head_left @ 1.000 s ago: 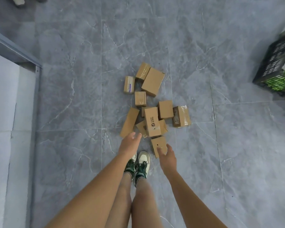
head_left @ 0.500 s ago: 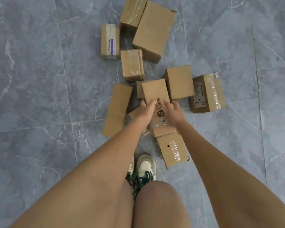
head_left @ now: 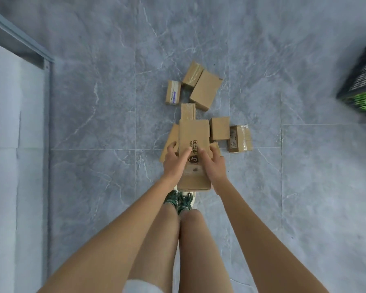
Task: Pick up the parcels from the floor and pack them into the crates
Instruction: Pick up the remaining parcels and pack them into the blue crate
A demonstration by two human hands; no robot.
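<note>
- Long brown cardboard parcel with black printed logo and characters held up above the pile, long axis running straight away from the body, near end over the green-and-white shoes, far end pointing toward the other boxes
- Top face flat and facing the camera, print reading sideways, clear tape patch near the close end
- Left hand clasping the left edge, thumb lying across the top face, fingers curled round the side
- Right hand clasping the right edge likewise, thumb on top beside the logo
- Remaining brown cardboard boxes scattered on the grey marbled tile floor beyond and beneath the lifted parcel
- Black slatted plastic crate with green inside at far right, blurred, well apart from the pile
</note>
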